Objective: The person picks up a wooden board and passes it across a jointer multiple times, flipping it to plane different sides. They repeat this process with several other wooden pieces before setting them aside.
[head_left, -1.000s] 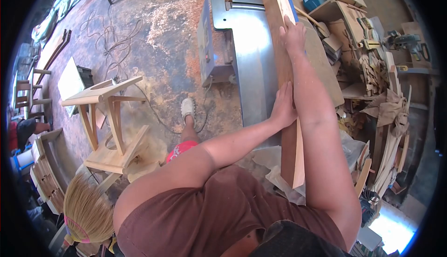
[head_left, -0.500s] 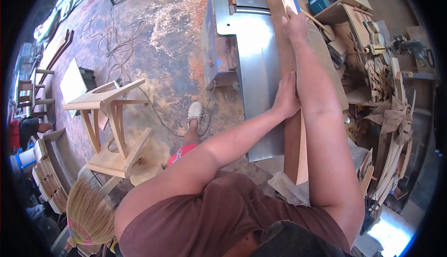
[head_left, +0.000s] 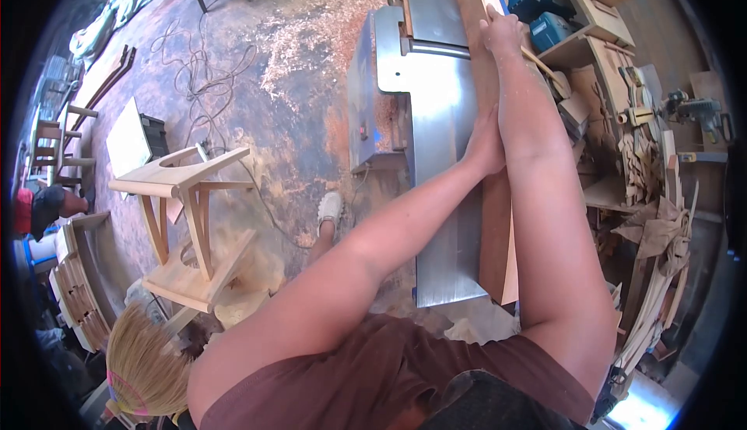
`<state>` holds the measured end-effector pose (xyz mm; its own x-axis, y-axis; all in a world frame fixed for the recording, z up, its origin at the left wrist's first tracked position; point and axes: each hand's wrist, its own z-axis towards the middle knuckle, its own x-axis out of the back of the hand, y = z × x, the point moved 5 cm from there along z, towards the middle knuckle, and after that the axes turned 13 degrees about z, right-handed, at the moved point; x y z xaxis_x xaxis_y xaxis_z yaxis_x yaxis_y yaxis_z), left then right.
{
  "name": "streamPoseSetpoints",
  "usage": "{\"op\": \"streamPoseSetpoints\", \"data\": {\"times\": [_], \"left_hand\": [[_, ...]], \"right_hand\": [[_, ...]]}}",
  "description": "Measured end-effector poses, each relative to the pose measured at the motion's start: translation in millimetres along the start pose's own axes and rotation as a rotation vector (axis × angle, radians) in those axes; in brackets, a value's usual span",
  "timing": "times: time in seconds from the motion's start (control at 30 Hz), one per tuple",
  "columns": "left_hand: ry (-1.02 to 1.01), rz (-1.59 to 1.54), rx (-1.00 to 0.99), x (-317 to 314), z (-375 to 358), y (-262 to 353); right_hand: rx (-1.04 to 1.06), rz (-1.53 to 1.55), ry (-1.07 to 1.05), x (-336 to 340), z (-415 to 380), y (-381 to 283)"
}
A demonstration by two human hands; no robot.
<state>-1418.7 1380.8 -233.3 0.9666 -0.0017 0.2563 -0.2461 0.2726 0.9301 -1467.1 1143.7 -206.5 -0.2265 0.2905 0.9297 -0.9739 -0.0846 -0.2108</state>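
A long wooden board, brown on its face with a paler edge, stands on the metal bed of a jointer along its right side. My right hand grips the board's upper edge far ahead, fingers curled over it. Closer to me, my left hand holds against the board's left face, its fingers pointing forward. My right forearm hides part of the left fingertips and of the board. The board's near end lies beside my right arm, close to the bed's near end.
Wooden shelves at right hold blue cases and offcuts. Wooden stools are stacked at left, with a straw broom nearby. A cable and wood shavings lie on the floor. Another person's leg shows far left.
The board and both my hands have slid forward along the jointer bed. The whole view has shifted, so the floor and machine appear lower and a little further right.
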Motion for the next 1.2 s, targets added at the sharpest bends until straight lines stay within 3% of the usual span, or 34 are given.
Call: {"op": "streamPoseSetpoints", "data": {"times": [0.1, 0.17, 0.23, 0.27, 0.3, 0.33, 0.4, 0.47, 0.6, 0.7, 0.83, 0.97, 1.07, 1.13, 1.2], "left_hand": [[-0.012, -0.004, -0.01, -6, 11, -12], [-0.089, 0.154, 0.174, -14, 10, -23], [-0.064, 0.182, 0.164, -14, 9, -20], [-0.015, 0.224, 0.146, -11, 14, -18], [0.031, 0.252, 0.116, -17, 18, -27], [0.073, 0.278, 0.091, -26, 17, -35], [0.039, 0.259, 0.075, -22, 20, -34], [-0.007, 0.277, 0.082, -22, 24, -37], [-0.009, 0.236, 0.032, -21, 36, -43], [-0.201, 0.275, 0.116, -14, 52, -41], [-0.262, 0.258, 0.237, -1, 66, -25], [-0.253, 0.286, 0.219, 3, 72, -29], [-0.165, 0.132, 0.193, 1, 62, -35], [-0.317, -0.131, 0.271, -3, 36, -34], [-0.323, -0.102, 0.261, -3, 13, -45]], "right_hand": [[-0.026, 0.088, -0.072, 1, 15, 3], [-0.042, 0.17, -0.114, 9, 7, 21], [0.078, 0.739, -0.174, 33, -40, 45], [0.132, 0.632, -0.231, 68, -92, 46], [0.216, 0.46, -0.081, 90, -161, 57], [0.12, 0.529, -0.119, 116, -239, 52], [0.065, 0.305, -0.279, 146, -363, 43], [0.012, 0.271, -0.199, 166, -420, 30], [-0.089, 0.234, -0.133, 164, -406, 22], [-0.082, 0.236, -0.094, 156, -398, 24], [-0.069, 0.218, -0.049, 149, -376, 22], [-0.071, 0.206, -0.031, 142, -355, 19], [-0.053, 0.192, -0.019, 129, -334, 20], [-0.032, 0.19, -0.014, 120, -318, 23], [-0.007, 0.194, -0.005, 111, -302, 20]]}}
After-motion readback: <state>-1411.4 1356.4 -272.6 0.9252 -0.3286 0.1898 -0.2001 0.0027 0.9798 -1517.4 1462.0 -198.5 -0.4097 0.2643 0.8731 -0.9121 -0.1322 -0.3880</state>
